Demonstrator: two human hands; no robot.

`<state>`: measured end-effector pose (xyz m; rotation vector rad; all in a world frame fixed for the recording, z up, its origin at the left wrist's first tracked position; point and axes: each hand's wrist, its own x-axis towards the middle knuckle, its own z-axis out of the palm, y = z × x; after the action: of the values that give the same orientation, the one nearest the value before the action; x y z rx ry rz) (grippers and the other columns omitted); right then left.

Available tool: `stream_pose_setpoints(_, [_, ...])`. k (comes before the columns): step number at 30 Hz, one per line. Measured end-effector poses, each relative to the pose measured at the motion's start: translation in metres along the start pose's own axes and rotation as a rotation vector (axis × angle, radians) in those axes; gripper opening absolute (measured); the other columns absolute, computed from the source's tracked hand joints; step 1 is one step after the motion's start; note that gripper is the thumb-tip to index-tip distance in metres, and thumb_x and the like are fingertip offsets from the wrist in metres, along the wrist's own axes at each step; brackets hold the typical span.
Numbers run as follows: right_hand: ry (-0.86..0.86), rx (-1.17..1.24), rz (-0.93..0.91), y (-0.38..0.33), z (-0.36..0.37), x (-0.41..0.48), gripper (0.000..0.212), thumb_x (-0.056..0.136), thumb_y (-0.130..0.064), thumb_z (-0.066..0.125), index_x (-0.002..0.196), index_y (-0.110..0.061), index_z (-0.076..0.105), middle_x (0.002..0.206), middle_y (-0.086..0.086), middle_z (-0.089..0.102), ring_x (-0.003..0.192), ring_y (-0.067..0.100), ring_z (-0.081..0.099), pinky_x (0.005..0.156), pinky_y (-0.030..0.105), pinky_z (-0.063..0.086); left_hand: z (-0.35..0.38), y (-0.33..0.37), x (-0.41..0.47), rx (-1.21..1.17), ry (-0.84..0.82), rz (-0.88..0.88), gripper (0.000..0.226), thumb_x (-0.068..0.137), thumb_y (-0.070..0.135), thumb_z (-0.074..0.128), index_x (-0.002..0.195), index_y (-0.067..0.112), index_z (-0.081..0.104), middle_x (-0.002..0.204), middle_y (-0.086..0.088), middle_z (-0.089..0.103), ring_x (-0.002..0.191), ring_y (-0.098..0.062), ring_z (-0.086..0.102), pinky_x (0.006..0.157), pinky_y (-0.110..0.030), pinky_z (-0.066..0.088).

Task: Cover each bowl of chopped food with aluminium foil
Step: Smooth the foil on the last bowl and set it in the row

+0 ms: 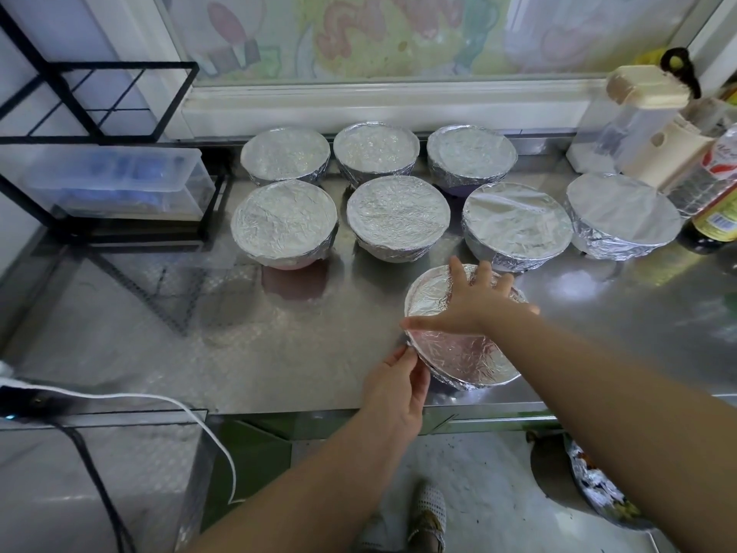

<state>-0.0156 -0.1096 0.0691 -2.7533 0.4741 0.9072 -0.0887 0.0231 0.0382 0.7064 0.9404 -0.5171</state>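
Foil [285, 153] covers seven bowls [398, 217] toward the counter's [279, 353] back edge. The eighth bowl [462, 361], near the front edge, appears nearly finished: right hand [474, 301] flat atop, left hand [399, 389] pinching foil at its rim.

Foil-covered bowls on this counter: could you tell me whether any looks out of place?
Nothing looks spilled or torn. Only the nearest bowl sits apart from the other bowls, with the left hand and right hand on it.
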Motion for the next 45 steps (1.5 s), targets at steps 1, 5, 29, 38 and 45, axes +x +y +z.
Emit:
stream_pose_setpoints(1, [0.000,-0.002,-0.001,0.000,0.000,0.000,0.149,0.046,-0.103,0.055,0.156,-0.040,-0.023,0.166,0.005,-0.027,0.150,0.046,-0.020,0.107,0.084,0.011,0.001,0.000,-0.001,0.026,0.010,0.010,0.011,0.095,0.003,0.063,0.102,0.003,0.070,0.099,-0.010,0.073,0.088,-0.016,0.067,0.071,-0.025,0.056])
stream_pose_setpoints(5, [0.006,0.000,-0.001,-0.001,-0.001,-0.003,0.147,0.048,-0.102,0.056,0.156,-0.040,-0.023,0.166,0.004,-0.027,0.151,0.045,-0.019,0.106,0.085,0.010,0.001,0.006,-0.001,0.106,0.016,0.026,0.010,0.094,0.004,0.065,0.102,0.003,0.071,0.093,-0.009,0.072,0.084,-0.015,0.066,0.066,-0.025,0.058])
stream_pose_setpoints(29, [0.225,0.020,-0.205,0.021,-0.003,0.029,0.079,0.089,-0.083,0.034,0.157,-0.045,0.021,0.167,0.004,0.018,0.149,0.046,0.019,0.114,0.068,0.026,0.003,0.030,0.028,0.796,0.000,0.603,0.036,0.086,0.015,0.073,0.122,0.019,0.070,0.098,0.009,0.076,0.093,-0.013,0.072,0.093,-0.039,0.057])
stream_pose_setpoints(38, [0.255,0.152,-0.193,0.017,-0.006,0.025,0.045,0.102,-0.054,0.042,0.146,-0.044,0.041,0.156,0.003,0.036,0.145,0.039,0.026,0.112,0.064,0.026,0.026,0.002,0.023,0.589,0.042,0.596,0.038,0.101,0.009,0.040,0.118,0.022,0.071,0.105,-0.007,0.074,0.082,-0.015,0.061,0.076,-0.037,0.055])
stream_pose_setpoints(45, [0.162,0.185,-0.198,0.009,-0.013,0.035,0.045,0.103,-0.052,0.042,0.143,-0.030,0.043,0.147,0.013,0.045,0.139,0.040,0.037,0.116,0.061,0.026,0.033,0.005,0.020,0.540,0.002,0.493,0.054,0.102,0.001,0.031,0.145,0.029,0.049,0.142,0.005,0.056,0.134,-0.029,0.051,0.111,-0.047,0.043])
